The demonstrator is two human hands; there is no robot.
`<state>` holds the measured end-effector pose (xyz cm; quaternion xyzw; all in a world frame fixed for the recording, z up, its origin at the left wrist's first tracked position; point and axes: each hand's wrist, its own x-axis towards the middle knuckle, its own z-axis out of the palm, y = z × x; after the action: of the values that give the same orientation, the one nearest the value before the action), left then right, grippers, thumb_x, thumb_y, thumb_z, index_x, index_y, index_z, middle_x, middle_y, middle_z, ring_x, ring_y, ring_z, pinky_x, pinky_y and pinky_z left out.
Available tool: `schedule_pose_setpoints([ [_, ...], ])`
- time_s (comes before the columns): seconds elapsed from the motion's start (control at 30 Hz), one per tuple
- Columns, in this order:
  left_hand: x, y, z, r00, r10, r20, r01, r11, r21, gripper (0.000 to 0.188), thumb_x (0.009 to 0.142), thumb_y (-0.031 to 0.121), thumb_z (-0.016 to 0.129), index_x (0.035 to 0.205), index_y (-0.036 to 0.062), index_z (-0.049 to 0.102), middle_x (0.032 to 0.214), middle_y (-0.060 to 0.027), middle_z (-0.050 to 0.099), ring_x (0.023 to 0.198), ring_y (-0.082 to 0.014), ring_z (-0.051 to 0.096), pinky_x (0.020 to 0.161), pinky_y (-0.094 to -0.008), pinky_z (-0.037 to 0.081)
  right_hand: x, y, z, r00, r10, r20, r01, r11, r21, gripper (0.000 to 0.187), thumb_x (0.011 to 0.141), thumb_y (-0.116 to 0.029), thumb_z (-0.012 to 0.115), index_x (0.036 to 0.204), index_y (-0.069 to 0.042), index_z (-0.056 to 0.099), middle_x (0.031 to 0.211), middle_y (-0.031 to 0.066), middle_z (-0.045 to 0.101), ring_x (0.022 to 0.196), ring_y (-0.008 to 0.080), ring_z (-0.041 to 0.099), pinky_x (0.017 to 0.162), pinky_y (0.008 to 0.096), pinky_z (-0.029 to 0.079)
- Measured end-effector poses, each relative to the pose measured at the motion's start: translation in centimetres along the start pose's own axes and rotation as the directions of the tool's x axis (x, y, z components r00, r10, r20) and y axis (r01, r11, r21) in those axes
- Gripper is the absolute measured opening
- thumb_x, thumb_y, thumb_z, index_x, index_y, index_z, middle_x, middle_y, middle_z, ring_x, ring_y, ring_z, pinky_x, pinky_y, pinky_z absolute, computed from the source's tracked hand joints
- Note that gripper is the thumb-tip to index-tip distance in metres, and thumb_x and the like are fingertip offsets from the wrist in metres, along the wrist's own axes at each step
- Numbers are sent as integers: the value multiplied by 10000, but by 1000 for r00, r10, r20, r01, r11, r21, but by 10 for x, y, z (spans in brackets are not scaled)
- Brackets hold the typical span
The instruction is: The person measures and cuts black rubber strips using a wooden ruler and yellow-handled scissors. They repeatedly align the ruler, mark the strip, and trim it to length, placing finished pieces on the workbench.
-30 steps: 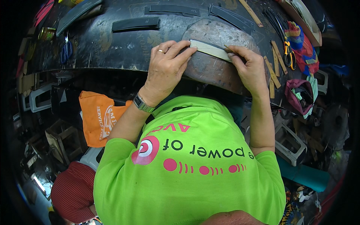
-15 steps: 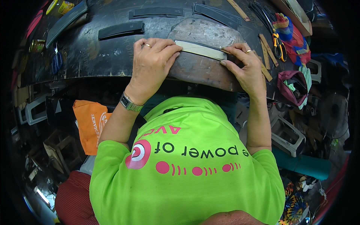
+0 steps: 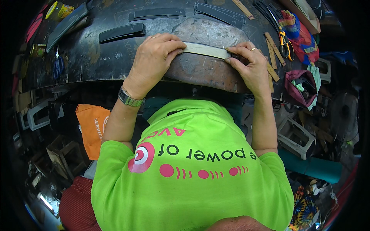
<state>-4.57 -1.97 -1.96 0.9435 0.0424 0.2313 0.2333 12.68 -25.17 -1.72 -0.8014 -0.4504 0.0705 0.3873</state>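
A pale strip with a dark far edge [image 3: 205,49] lies across a worn, dark wooden board [image 3: 208,69] at the table's near edge. My left hand [image 3: 156,56] pinches the strip's left end between thumb and fingers. At the other end my right hand [image 3: 248,63] grips it the same way, thumb below and fingers along the top edge. The strip's two ends are partly hidden by my fingertips. Stacks of black strips lie just beyond, one stack [image 3: 121,32] left of the board and another [image 3: 219,15] behind it.
Orange-handled scissors [image 3: 285,46] and thin wooden strips [image 3: 275,49] lie right of the board. Blue-handled scissors [image 3: 58,66] and a yellow-lidded jar [image 3: 59,10] are at the left. A maroon pouch [image 3: 300,88] hangs by the right table edge.
My left hand has shifted slightly left and its wrist has lowered. The strip's visible part looks narrower, as if tilted or folded. Both hands keep their grip.
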Motion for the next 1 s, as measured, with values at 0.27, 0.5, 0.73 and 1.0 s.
schedule_pose_setpoints([
  [0.27, -1, 12, 3, 999, -50, 3, 50, 999, -13, 165, 875, 42, 723, 1036, 54, 756, 1074, -91, 721, 955, -288, 718, 851, -365, 579, 0, -5, 4, 998, 60, -21, -59, 998, 20, 275, 783, -84, 811, 1048, -17, 775, 961, 61, 671, 819, 170, 620, 726, 286, 487],
  [0.5, -23, 49, 14, 981, 35, 193, -78, 972, 220, 669, 821, 411, 805, 1422, 203, 596, 1318, -105, 574, 1286, -471, 450, 960, -471, 457, 2, -5, 3, 997, 82, 0, -82, 996, 30, 284, 778, -77, 811, 1052, -9, 774, 950, 46, 663, 816, 129, 608, 704, 251, 457],
  [0.73, -27, 60, 26, 979, 4, 206, -78, 933, 350, 726, 846, 568, 735, 1464, 230, 561, 1395, -121, 488, 1302, -503, 405, 995, -519, 402, 2, -2, 3, 997, 75, -14, -74, 996, 54, 282, 771, -78, 820, 1037, 0, 771, 942, 74, 668, 768, 167, 622, 680, 279, 494],
  [1.0, -19, 67, 21, 951, -56, 303, -68, 921, 383, 763, 859, 587, 707, 1514, 258, 497, 1374, -126, 492, 1283, -484, 397, 1006, -529, 406, 3, 9, -10, 972, 96, -215, 1, 912, 411, 206, 988, -146, 686, 1114, -4, 765, 1002, 41, 685, 911, 157, 624, 815, 260, 486],
])
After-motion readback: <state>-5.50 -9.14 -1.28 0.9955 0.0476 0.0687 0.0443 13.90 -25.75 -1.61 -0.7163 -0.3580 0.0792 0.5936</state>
